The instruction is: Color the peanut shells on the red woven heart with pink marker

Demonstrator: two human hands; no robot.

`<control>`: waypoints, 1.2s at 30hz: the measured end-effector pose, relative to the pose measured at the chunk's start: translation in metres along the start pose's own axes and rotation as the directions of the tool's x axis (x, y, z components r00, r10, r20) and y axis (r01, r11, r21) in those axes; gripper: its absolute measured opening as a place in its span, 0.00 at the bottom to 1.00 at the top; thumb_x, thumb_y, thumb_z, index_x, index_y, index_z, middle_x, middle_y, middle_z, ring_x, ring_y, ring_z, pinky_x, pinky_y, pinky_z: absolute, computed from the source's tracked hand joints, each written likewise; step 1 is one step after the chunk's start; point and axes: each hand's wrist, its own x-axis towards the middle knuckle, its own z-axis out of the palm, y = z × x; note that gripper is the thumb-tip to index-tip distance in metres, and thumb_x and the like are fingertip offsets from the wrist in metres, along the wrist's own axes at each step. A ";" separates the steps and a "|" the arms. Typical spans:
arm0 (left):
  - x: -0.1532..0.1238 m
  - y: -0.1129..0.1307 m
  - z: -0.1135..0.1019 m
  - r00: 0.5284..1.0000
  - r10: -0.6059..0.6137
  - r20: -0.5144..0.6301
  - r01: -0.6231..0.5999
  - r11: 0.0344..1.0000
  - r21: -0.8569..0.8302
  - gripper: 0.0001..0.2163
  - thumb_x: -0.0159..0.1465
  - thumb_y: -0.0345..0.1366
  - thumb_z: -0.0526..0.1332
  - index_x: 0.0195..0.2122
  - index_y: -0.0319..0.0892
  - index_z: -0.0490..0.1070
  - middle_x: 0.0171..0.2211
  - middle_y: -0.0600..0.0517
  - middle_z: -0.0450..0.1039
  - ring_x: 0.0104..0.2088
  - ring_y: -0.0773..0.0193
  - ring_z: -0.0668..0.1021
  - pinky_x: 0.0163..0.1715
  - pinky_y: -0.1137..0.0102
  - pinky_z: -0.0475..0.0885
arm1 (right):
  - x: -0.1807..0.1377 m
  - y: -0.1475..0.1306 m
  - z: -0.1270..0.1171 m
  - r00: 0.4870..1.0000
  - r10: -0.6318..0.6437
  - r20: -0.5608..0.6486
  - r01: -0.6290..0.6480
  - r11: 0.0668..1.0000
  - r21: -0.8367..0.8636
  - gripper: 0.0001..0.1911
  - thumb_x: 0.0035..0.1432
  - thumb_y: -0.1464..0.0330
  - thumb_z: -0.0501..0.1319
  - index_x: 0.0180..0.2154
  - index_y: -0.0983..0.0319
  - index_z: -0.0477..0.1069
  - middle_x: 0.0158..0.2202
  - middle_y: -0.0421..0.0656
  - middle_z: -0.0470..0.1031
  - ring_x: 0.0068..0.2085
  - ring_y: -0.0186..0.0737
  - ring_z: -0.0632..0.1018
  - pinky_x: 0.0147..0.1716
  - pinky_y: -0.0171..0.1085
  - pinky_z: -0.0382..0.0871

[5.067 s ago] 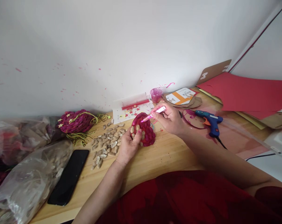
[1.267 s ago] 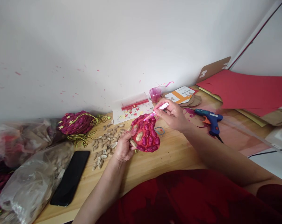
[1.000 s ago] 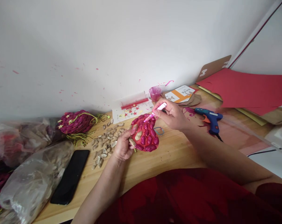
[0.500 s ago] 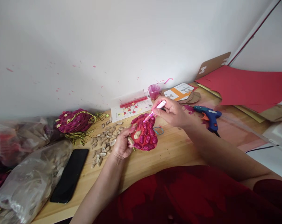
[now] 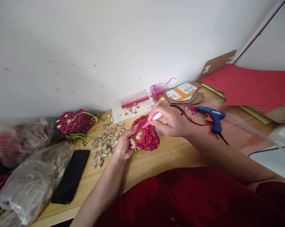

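My left hand (image 5: 125, 145) grips the left edge of a red craft piece (image 5: 147, 142) covered with peanut shells, its thumb on top. Most of the shells on it are coloured magenta; a plain tan shell (image 5: 139, 135) sits near the middle, and another is by my fingers. My right hand (image 5: 168, 118) is closed around a white-handled paintbrush (image 5: 157, 116). The brush's pink-stained end touches or nearly touches the upper part of the piece; its bristles are too small to make out. Loose peanut shells (image 5: 106, 142) lie on the table left of the piece.
A cup of magenta paint (image 5: 156, 90) stands by the wall. On the right lie a blue glue gun (image 5: 213, 118) and red sheets (image 5: 255, 85). To the left are a phone (image 5: 71, 176), a plastic bag (image 5: 29, 183) and a finished-looking magenta bundle (image 5: 73, 121) with stars.
My right hand has moved slightly down and the brush's end has shifted left over the piece. My left hand holds the piece almost still.
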 end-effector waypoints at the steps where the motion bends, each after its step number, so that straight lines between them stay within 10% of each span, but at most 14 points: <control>1: 0.000 0.000 0.000 1.000 -0.001 -0.001 0.001 1.000 0.004 0.14 0.55 0.39 0.75 0.35 0.39 0.74 0.14 0.60 0.60 0.11 0.77 0.53 0.12 0.76 0.40 | 0.000 0.000 0.001 1.000 -0.001 0.009 0.002 1.000 -0.017 0.02 0.66 0.67 0.65 0.38 0.57 0.73 0.35 0.43 0.78 0.42 0.46 0.75 0.46 0.46 0.67; 36: 0.003 -0.002 -0.003 1.000 0.001 0.014 -0.001 1.000 -0.020 0.14 0.55 0.39 0.75 0.32 0.41 0.70 0.15 0.61 0.58 0.12 0.77 0.53 0.12 0.75 0.39 | 0.000 -0.001 0.001 1.000 0.010 0.013 -0.010 0.998 -0.055 0.02 0.66 0.66 0.64 0.38 0.57 0.73 0.34 0.44 0.77 0.41 0.46 0.75 0.45 0.46 0.67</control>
